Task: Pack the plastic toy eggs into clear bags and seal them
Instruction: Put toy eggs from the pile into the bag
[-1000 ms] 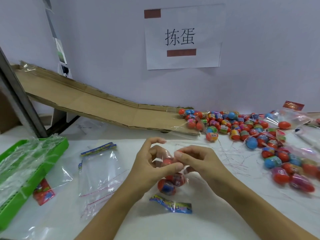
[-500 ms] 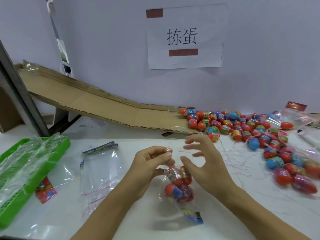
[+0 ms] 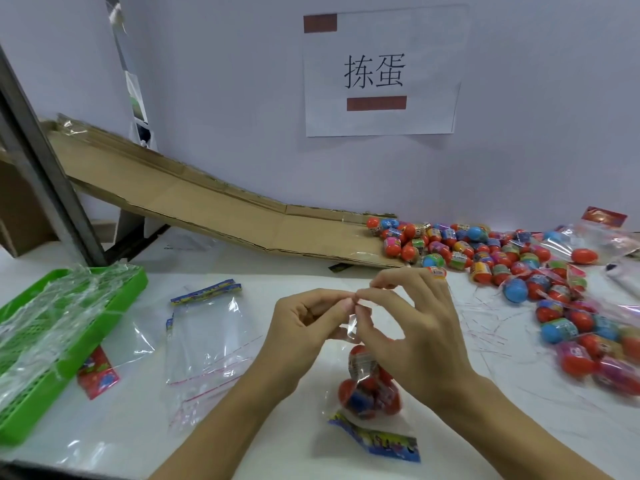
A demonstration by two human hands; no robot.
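At the centre of the frame, the left hand (image 3: 308, 327) and the right hand (image 3: 412, 327) meet fingertip to fingertip, each pinching the mouth of a clear bag (image 3: 367, 382) so that it hangs below them with its load of toy eggs (image 3: 370, 396) bunched at the bottom; the printed header card (image 3: 377, 441) lies on the white table (image 3: 277, 445) beneath. Holding the mouth up this way likely keeps the eggs clear of the seal strip while it is pressed closed. Just left of centre, a stack of empty bags (image 3: 207, 337) lies flat within reach, and at the left edge a green tray (image 3: 128, 285) holds more plastic film. Toward the right edge the loose eggs (image 3: 485, 254) spread thickly at the foot of a cardboard ramp (image 3: 207, 202), some already bagged. Bare tabletop shows in front of and behind the hands, so setting the sealed bag down looks easiest at lower centre; the right side is crowded, and a careless sweep there could scatter eggs
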